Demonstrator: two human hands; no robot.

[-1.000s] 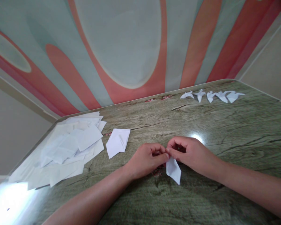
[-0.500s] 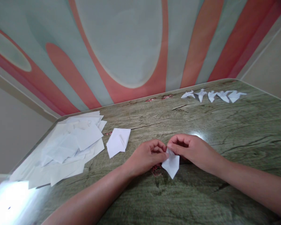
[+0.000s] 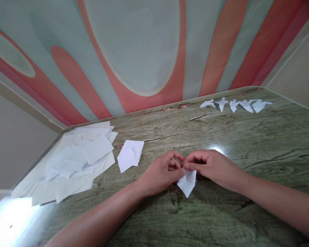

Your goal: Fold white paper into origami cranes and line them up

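Between my hands is a small folded white paper (image 3: 187,183), its pointed lower end facing me. My left hand (image 3: 167,171) pinches its upper left side between thumb and fingers. With thumb and bent fingers, my right hand (image 3: 206,164) grips the top of the same folded paper. The fingertips of both hands nearly meet there and cover the upper part of the paper. Farther left lies a small stack of white paper sheets (image 3: 130,156), apart from my left hand.
A large loose pile of white papers (image 3: 74,161) spreads over the table's left side. Several folded paper birds (image 3: 234,105) stand in a row at the back right. The wood-patterned table (image 3: 154,219) ends against a patterned wall (image 3: 154,101) in red and grey-green.
My right fingertips have come down and slightly left onto the top of the folded paper, closer to my left fingers. More of the paper's upper tip is now covered.
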